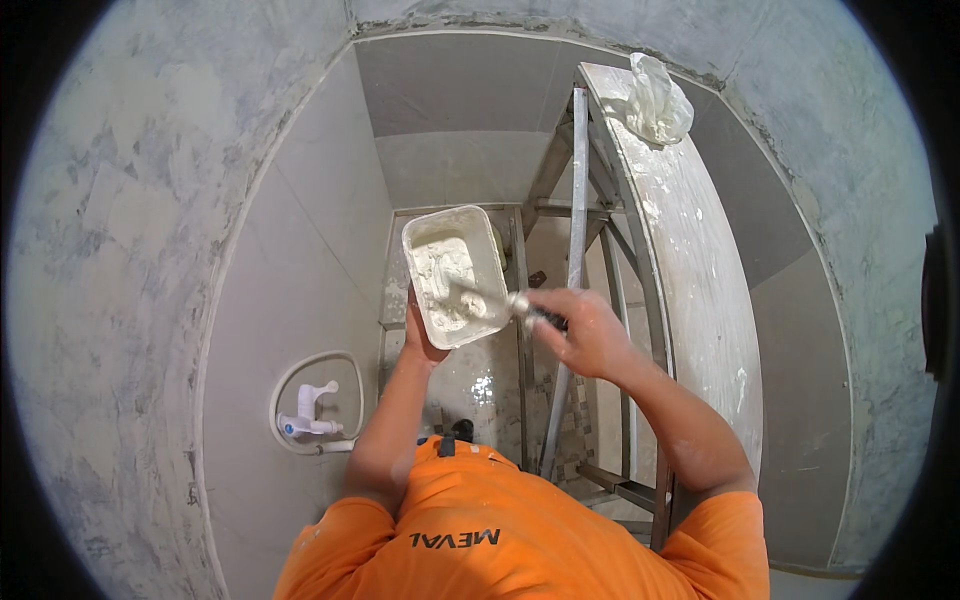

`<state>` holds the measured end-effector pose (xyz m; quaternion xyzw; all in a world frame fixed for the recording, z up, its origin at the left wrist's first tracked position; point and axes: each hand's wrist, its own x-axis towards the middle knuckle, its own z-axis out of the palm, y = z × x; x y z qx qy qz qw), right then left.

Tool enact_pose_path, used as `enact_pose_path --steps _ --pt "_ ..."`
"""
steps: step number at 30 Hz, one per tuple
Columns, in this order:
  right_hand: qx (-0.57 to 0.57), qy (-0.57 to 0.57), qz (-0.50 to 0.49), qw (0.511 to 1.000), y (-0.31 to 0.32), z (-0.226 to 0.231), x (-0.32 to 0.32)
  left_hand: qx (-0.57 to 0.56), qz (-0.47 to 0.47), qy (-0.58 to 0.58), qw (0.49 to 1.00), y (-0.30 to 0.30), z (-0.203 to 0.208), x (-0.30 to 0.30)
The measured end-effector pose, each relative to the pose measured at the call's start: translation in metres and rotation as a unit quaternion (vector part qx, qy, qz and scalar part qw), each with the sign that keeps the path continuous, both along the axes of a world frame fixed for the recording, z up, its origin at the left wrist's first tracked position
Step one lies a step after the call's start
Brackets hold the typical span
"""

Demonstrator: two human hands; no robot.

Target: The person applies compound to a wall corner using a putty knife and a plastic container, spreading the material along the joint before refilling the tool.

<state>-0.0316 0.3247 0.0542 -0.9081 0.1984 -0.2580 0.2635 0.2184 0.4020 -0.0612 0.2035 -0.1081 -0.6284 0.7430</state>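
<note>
A white rectangular tub point(484, 258) is held tilted in front of me, with creamy white putty point(440, 268) spread over its bottom. My left hand point(420, 335) supports it from the left side and underneath; most of those fingers are hidden behind the tub. In my closed right hand point(594, 336) is a putty knife point(545, 317) with a dark handle and a metal ferrule. Its blade reaches over the tub's right rim into the putty, smeared by motion.
To the right stands a metal trestle point(577, 200) bearing a long, putty-spattered board point(690, 240). A crumpled clear plastic bag point(659, 105) lies on the board's far end. A white tap point(312, 412) with a looped hose point(358, 385) juts from the left wall. Grey plastered walls surround me.
</note>
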Motion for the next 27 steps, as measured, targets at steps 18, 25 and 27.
enact_pose_path --steps 18,25,27 --pt "0.046 0.095 0.017 0.994 0.04 -0.001 0.008 0.038 -0.007 -0.045 0.998 0.028 -0.022 -0.009" --pt "0.031 0.099 0.076 0.992 0.04 -0.002 0.013 0.026 0.017 0.045 0.998 0.072 -0.034 -0.016" --pt "0.045 0.136 0.081 0.986 0.049 -0.004 0.016 0.091 -0.016 0.08 0.993 0.095 -0.043 -0.019"
